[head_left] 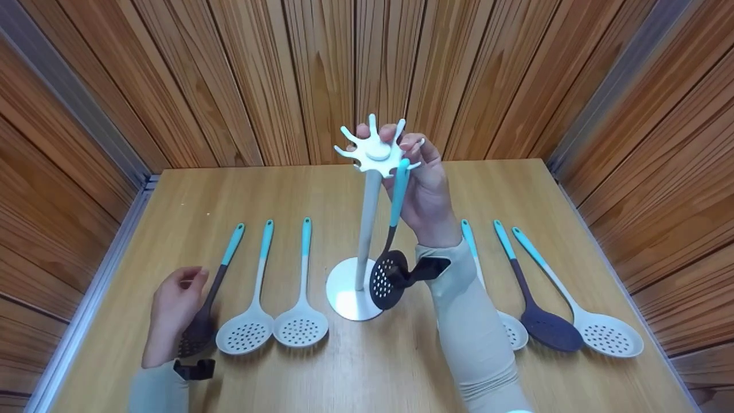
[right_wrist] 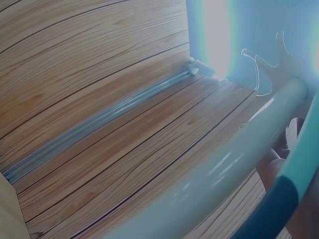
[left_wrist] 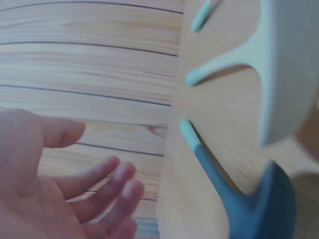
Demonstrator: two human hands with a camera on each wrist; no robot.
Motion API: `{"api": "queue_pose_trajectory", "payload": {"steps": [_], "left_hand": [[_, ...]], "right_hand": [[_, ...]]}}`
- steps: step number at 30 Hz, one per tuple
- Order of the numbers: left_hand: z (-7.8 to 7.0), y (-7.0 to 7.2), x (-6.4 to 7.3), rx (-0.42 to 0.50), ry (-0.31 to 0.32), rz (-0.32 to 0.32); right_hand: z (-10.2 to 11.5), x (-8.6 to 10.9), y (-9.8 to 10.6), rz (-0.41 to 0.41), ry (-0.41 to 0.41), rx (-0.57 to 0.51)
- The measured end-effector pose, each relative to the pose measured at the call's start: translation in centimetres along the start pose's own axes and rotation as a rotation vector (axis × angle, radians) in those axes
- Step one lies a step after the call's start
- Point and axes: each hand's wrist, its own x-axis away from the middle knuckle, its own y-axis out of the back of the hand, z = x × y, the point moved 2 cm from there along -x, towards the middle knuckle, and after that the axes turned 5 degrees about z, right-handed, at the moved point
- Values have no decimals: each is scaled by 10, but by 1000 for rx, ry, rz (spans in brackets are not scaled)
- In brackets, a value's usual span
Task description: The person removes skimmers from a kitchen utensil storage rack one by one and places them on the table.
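A white utensil stand [head_left: 367,229] with hooks round its top rises from a round base. My right hand [head_left: 425,189] is up at its top, with fingers curled among the hooks from behind and holding it. From a front-right hook hangs a dark skimmer [head_left: 397,206] with a turquoise handle; its perforated head is partly covered by the wrist strap. In the right wrist view, the stand's pole [right_wrist: 214,169] crosses in front of the fingers. My left hand [head_left: 179,301], loosely bent and holding nothing, hovers beside another dark skimmer [head_left: 217,281].
Two white skimmers [head_left: 246,330] [head_left: 301,327] lie left of the stand. To the right lie a white skimmer [head_left: 513,331] partly behind my forearm, a dark broad-headed utensil [head_left: 550,330] and another white skimmer [head_left: 609,334]. Wood-panelled walls [head_left: 321,80] enclose the table [head_left: 275,189].
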Motion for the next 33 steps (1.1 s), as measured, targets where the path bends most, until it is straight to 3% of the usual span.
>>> {"api": "queue_pose_trajectory", "payload": {"steps": [6,9,13,21,29,33], "left_hand": [[-30,-7,6,27,-116,-32],[-50,-15,9,29,-212,-15],[-82,-33,15,33,-378,35],[-143,-75,37,108,-776,104],[-184,-113,66,127,-903,219],[-191,-128,74,128,-964,215]], "right_hand": [[-2,2,-4,-12,46,55],[-2,3,-7,-25,87,125],[-2,7,-10,-65,150,235],[-3,15,-12,-126,259,484],[-3,18,-16,-149,343,640],[-5,18,-19,-152,379,727]]}}
